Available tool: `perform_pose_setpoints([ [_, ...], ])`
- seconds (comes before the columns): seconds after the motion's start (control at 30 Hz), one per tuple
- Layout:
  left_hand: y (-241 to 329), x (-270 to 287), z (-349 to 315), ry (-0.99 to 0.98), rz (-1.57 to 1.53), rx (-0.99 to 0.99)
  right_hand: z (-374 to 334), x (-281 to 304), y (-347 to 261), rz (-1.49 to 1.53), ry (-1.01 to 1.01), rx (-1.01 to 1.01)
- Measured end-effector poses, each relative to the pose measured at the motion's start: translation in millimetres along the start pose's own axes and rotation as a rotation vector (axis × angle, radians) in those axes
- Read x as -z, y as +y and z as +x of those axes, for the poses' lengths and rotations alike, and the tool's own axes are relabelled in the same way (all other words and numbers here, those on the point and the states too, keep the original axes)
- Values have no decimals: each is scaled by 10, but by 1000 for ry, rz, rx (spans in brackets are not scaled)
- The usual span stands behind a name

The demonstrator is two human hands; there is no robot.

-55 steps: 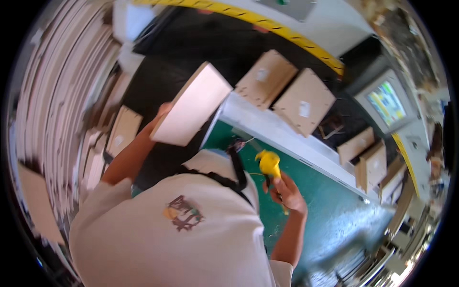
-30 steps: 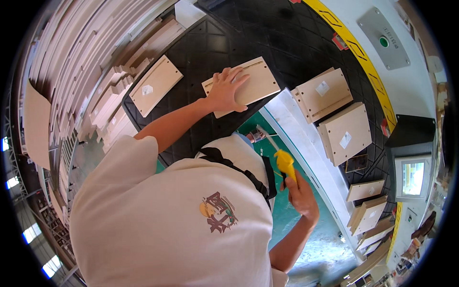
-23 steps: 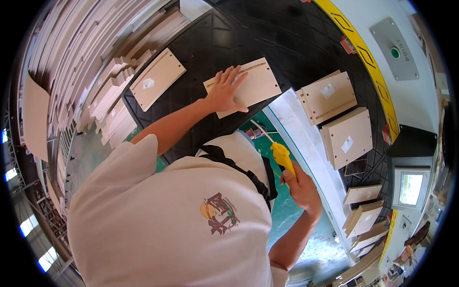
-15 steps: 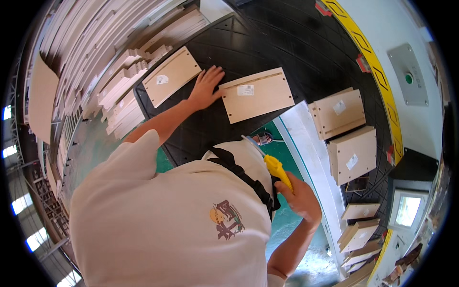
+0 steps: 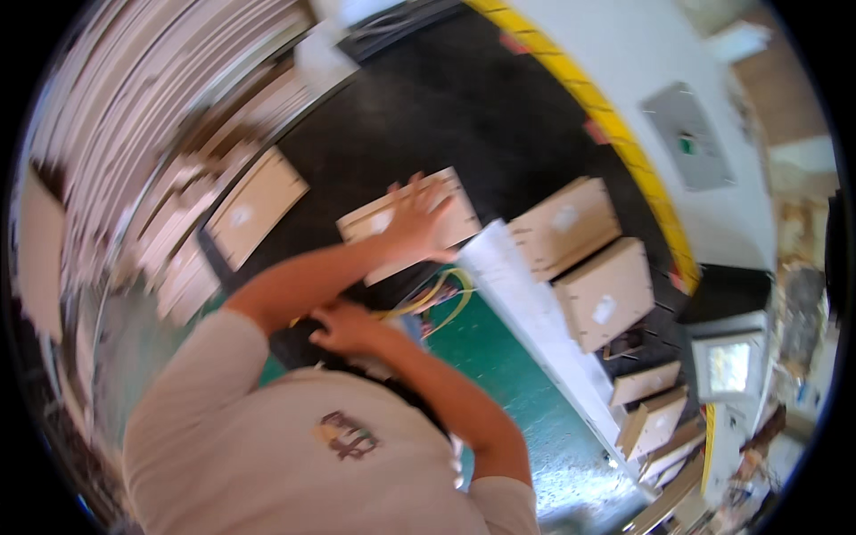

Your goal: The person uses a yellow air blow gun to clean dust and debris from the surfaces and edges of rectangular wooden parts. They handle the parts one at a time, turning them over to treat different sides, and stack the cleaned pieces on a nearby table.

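Note:
My left hand point(image 5: 419, 221) is spread over the middle wooden panel point(image 5: 361, 223), a pale rectangular board with a white label. The hand hides part of the label; I cannot tell whether the palm presses on the board. Close to my waist, my right hand point(image 5: 346, 326) is closed, blurred by motion, and passes under my left forearm. A bit of yellow from a yellow-handled tool point(image 5: 295, 322) shows by its fingers, the rest hidden. Right of that hand, a yellow loop like a cord or hose point(image 5: 465, 299) hangs over the green floor. Another labelled panel point(image 5: 254, 209) lies to the left.
Two stacks of panels point(image 5: 571, 227) point(image 5: 615, 299) lie on the dark surface point(image 5: 401, 98) at right, with smaller boards point(image 5: 646, 382) nearer. A white beam point(image 5: 535, 312) edges that side. Behind runs a yellow-striped machine edge point(image 5: 615, 120). Long boards point(image 5: 134, 98) are piled at left.
My left hand has moved right, from between the two panels to over the middle one. My right hand has swung left across my waist with the yellow-handled tool. The whole view has shifted.

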State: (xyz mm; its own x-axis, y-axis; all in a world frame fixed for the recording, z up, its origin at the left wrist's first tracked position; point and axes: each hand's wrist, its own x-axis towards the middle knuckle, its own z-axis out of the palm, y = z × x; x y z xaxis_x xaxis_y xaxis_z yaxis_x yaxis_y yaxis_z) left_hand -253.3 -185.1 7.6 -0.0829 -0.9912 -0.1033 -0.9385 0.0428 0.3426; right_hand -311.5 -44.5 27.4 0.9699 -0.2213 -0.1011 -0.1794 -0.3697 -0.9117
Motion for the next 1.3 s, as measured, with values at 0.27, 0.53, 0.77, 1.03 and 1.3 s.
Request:
perform_pose_setpoints([
  [0.27,138,253,158,-74,-94,155,-1646,2446,-689,-114,832,-263],
  [0.53,-638,781,646,24,-937,426,-2278,4547,-1423,-1178,1462,-145],
  [0.77,-1852,586,348,224,-581,513,-1978,4724,-1209,-1297,1643,7],
  [1.03,-1174,15,-181,-10,-1355,820,-1950,2471,-625,260,1633,-228],
  [1.3,-493,482,-478,-480,-1005,849,-2394,1016,499,1538,1479,-359],
])
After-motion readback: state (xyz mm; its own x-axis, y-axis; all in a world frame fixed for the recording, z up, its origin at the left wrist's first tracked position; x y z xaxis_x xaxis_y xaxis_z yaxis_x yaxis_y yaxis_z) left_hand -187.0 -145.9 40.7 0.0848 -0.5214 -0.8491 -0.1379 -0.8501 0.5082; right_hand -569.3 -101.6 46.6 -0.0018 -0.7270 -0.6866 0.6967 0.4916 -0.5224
